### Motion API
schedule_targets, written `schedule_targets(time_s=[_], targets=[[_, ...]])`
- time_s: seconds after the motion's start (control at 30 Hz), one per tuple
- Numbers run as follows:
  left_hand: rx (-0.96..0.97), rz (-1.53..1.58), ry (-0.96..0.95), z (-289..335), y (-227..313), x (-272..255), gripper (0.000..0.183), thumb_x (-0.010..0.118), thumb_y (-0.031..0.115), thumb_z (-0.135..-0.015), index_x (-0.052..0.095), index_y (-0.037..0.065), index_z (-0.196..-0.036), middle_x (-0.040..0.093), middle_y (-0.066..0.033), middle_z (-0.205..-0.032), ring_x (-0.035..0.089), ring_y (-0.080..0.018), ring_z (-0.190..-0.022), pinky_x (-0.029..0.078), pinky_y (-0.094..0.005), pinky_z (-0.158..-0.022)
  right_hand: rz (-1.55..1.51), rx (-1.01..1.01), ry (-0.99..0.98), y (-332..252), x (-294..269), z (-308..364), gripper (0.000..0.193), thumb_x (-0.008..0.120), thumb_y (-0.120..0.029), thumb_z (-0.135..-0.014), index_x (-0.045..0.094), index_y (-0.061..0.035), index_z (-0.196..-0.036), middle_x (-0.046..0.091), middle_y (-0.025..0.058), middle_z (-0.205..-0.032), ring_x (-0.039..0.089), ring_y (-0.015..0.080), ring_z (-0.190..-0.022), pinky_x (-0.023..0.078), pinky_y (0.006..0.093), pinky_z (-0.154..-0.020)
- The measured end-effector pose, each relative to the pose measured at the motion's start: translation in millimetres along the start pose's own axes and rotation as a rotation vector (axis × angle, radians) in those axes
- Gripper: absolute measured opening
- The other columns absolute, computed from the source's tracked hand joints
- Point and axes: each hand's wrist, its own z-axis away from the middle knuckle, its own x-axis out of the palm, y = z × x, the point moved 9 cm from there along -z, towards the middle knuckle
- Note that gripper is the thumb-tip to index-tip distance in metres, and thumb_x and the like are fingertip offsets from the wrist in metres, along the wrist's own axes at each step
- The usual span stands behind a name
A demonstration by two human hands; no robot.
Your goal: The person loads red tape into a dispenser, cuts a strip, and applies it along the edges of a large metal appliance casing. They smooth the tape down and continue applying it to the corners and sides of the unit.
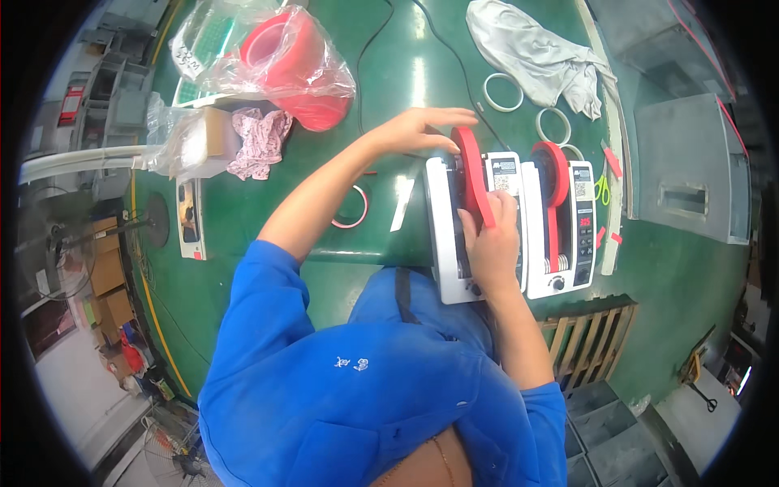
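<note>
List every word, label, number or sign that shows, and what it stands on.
Without copying the wording:
Right tape dispenser: red lit digits.
Right tape dispenser: label, small print blurred.
Left tape dispenser: label with square code, small print blurred.
Blue shirt: white characters.
White patch, upper left: dark marks, unclear.
Anything else is too small to read.

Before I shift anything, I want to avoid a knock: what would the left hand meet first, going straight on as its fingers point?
Most likely the red tape roll, just at the thumb of the left hand. Its outstretched fingers might clear the roll's top; depth is unclear.
</note>
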Motion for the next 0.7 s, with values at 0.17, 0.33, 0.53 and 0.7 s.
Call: schedule_targets(time_s=[0.17, 0.33, 0.53, 0.7], targets=[[-0.195, 0.148, 0.221, 35, 16, -7, 0.055, 0.066, 0.018, -0.078, 0.046, 0.009, -0.129, 0.043, -0.0078, -0.133, 0.043, -0.0202, -0.119, 0.039, -0.0351, -0.097, -0.275, -0.014, -0.019, 6, -17, -13, 0.040, 0.062, -0.006, -0.077, 0.050, -0.0051, -0.115, 0.054, 0.0130, -0.097, 0.057, 0.0299, -0.076, 0.046, 0.0366, -0.066], [-0.214, -0.144, 0.181, 38, 42, 24, 0.079, 0.074, 0.026, -0.069, 0.034, 0.012, -0.136, 0.035, -0.0088, -0.139, 0.037, -0.0227, -0.125, 0.034, -0.0377, -0.101, -0.368, -0.370, 0.028, -1, -29, -41, 0.018, 0.059, 0.000, -0.079, 0.060, -0.0024, -0.096, 0.060, 0.0098, -0.088, 0.060, 0.0206, -0.075, 0.045, 0.0263, -0.062], [-0.205, -0.299, 0.354, 41, 59, 38, 0.084, 0.079, 0.021, -0.061, 0.037, 0.008, -0.133, 0.037, -0.0116, -0.135, 0.037, -0.0270, -0.124, 0.033, -0.0386, -0.101, -0.422, -0.446, -0.005, -29, -64, -60, 0.013, 0.058, 0.002, -0.077, 0.060, -0.0011, -0.089, 0.058, 0.0112, -0.080, 0.058, 0.0258, -0.071, 0.044, 0.0307, -0.063], [-0.053, -0.439, 0.444, 48, 72, 56, 0.089, 0.079, 0.012, -0.056, 0.034, 0.008, -0.133, 0.037, -0.0123, -0.132, 0.035, -0.0283, -0.124, 0.032, -0.0365, -0.102, -0.340, -0.571, 0.031, -37, -80, -63, 0.012, 0.057, 0.001, -0.075, 0.060, -0.0006, -0.087, 0.057, 0.0120, -0.078, 0.057, 0.0272, -0.069, 0.044, 0.0327, -0.062]])
